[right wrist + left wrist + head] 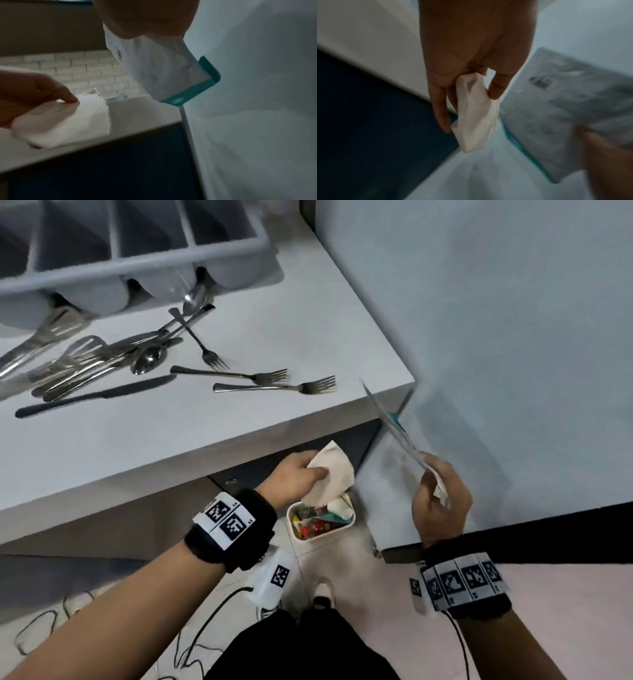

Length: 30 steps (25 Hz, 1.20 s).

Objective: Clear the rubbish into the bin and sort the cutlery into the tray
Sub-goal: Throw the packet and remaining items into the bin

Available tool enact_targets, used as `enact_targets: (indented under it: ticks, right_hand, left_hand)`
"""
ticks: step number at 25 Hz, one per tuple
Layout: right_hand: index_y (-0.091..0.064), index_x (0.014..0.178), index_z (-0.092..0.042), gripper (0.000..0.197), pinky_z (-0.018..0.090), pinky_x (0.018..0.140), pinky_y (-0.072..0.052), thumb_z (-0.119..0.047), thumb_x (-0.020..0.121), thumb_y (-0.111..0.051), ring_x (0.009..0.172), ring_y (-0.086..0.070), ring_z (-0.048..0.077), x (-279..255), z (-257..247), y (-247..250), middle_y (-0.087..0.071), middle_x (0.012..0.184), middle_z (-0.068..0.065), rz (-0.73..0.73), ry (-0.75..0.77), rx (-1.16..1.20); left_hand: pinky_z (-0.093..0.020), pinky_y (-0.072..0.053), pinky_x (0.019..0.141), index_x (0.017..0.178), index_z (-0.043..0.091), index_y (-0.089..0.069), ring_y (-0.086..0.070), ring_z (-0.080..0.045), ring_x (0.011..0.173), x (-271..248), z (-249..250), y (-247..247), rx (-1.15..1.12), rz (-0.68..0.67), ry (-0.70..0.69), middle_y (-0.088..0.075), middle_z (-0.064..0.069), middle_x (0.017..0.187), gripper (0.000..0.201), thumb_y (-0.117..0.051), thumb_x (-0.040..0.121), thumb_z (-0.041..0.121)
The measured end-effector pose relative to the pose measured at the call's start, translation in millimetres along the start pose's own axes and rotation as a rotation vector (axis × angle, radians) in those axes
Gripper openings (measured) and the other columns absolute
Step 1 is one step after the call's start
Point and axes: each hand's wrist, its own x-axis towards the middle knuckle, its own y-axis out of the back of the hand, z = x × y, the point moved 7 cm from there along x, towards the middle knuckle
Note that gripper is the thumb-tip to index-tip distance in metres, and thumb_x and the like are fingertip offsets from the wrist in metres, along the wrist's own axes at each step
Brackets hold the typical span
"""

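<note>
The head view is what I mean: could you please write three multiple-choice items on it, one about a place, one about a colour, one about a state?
1. Where is the bin?
A. on the counter
B. on the floor below the counter's edge
C. inside the tray

2. What colour edges the flat packet in the right hand?
A. teal
B. red
C. yellow

3. What is the left hand doing?
A. resting open on the counter
B. pinching a white napkin above the bin
C. gripping a fork

Answers:
1 B, the bin stands on the floor tiles under the counter.
2 A, a teal band shows in the right wrist view.
3 B, thumb and fingers pinch the napkin.
</note>
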Motion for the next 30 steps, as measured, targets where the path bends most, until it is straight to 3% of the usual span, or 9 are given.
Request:
enact_targets:
  ticks: [5,8,13,17,19,22,24,27,30]
  right_hand:
    - [-0.054,0.102,-0.021,0.037,0.035,0.079,-0.047,-0.008,0.068,-0.05,0.089,-0.061,0.023,-108,61,-66,-0.074,0.093,0.016,-0.508,-0.155,-0.144]
    - [-0.058,0.095,-0.025,0.036,0.031,0.072,-0.052,-0.014,0.062,-0.049,0.076,-0.068,0.027,-164,108,-122,-0.074,0.083,0.005,-0.751,-0.2,-0.27]
    - [-0.072,0.079,-0.026,0.035,0.041,0.069,-0.055,-0.013,0.05,-0.056,0.07,-0.069,0.026,-226,192,-198,-0.074,0.076,-0.004,-0.995,-0.252,-0.486]
    - [-0.075,0.076,-0.031,0.042,0.031,0.074,-0.055,-0.021,0.059,-0.039,0.067,-0.069,0.021,-265,254,-252,-0.075,0.078,-0.014,-1.118,-0.24,-0.458]
    - [-0.075,0.077,-0.035,0.044,0.031,0.082,-0.045,-0.025,0.062,-0.035,0.072,-0.071,0.02,-278,285,-284,-0.075,0.08,-0.016,-1.136,-0.23,-0.461]
    - [-0.072,0.101,-0.03,0.043,0.045,0.102,-0.039,-0.02,0.074,-0.04,0.104,-0.063,0.031,-295,322,-321,-0.071,0.108,-0.004,-1.107,-0.263,-0.45]
    - [-0.053,0.129,-0.022,0.045,0.047,0.112,-0.03,-0.011,0.087,-0.042,0.131,-0.035,0.035,-318,350,-345,-0.046,0.136,0.01,-1.138,-0.375,-0.393]
    - [-0.039,0.136,-0.017,0.045,0.042,0.113,-0.028,-0.014,0.091,-0.044,0.134,-0.024,0.034,-358,374,-370,-0.032,0.139,0.014,-1.207,-0.494,-0.371]
    - [-0.029,0.141,-0.011,0.073,0.041,0.119,-0.009,-0.046,0.083,-0.055,0.141,-0.02,0.028,-396,393,-385,-0.027,0.147,0.01,-1.318,-0.568,-0.459]
  left_hand:
    - [-0.035,-0.052,0.082,0.12,0.007,-0.06,-0.062,-0.032,0.103,59,-113,-12,0.139,-0.024,0.236,-0.064,-0.015,0.114,0.033,-0.051,0.089,0.009]
    - [-0.033,-0.051,0.07,0.121,0.006,-0.06,-0.059,-0.024,0.095,101,-171,-19,0.26,-0.013,0.304,-0.061,-0.01,0.105,0.033,-0.051,0.09,0.01]
    - [-0.035,-0.041,0.1,0.125,0.005,-0.058,-0.053,-0.038,0.122,171,-249,-28,0.474,0.125,0.298,-0.059,-0.024,0.129,0.038,-0.042,0.095,0.022]
    - [-0.034,-0.041,0.099,0.126,0.007,-0.057,-0.054,-0.037,0.119,227,-300,-58,0.429,0.13,0.254,-0.06,-0.023,0.127,0.036,-0.043,0.094,0.019]
    - [-0.03,-0.042,0.092,0.123,0.008,-0.059,-0.057,-0.033,0.115,258,-324,-76,0.402,0.079,0.22,-0.063,-0.019,0.122,0.033,-0.047,0.093,0.017]
    - [-0.023,-0.038,0.081,0.118,0.009,-0.062,-0.059,-0.032,0.11,299,-355,-93,0.39,0.057,0.192,-0.065,-0.015,0.109,0.03,-0.046,0.093,0.012]
    - [-0.024,-0.041,0.082,0.121,0.011,-0.061,-0.06,-0.032,0.111,329,-375,-105,0.429,0.041,0.129,-0.065,-0.013,0.107,0.031,-0.045,0.094,0.013]
    - [-0.026,-0.037,0.101,0.137,0.016,-0.047,-0.053,-0.028,0.124,362,-415,-134,0.619,-0.083,0.02,-0.056,-0.013,0.135,0.046,-0.044,0.092,0.02]
    - [-0.034,-0.017,0.12,0.148,0.019,-0.023,-0.025,-0.028,0.143,367,-462,-164,0.957,-0.358,-0.006,-0.029,-0.01,0.153,0.081,-0.058,0.077,0.036]
